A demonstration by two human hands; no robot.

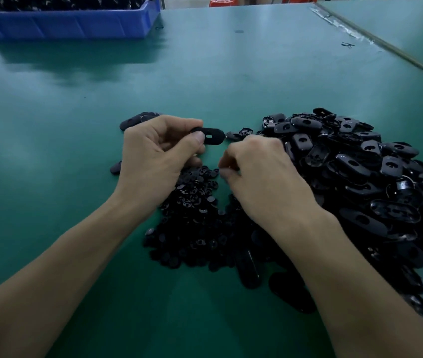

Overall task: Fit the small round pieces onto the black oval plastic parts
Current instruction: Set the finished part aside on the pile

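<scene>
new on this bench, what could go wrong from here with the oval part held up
The left hand pinches the oval part by one end only, so pressing a piece in may twist it loose. The right hand is over the round pieces pile, which runs into the oval parts heap; its forearm could drag them together.

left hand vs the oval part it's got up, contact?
Touching. The head view shows the left hand pinching the oval part at its left end, with no gap.
</scene>
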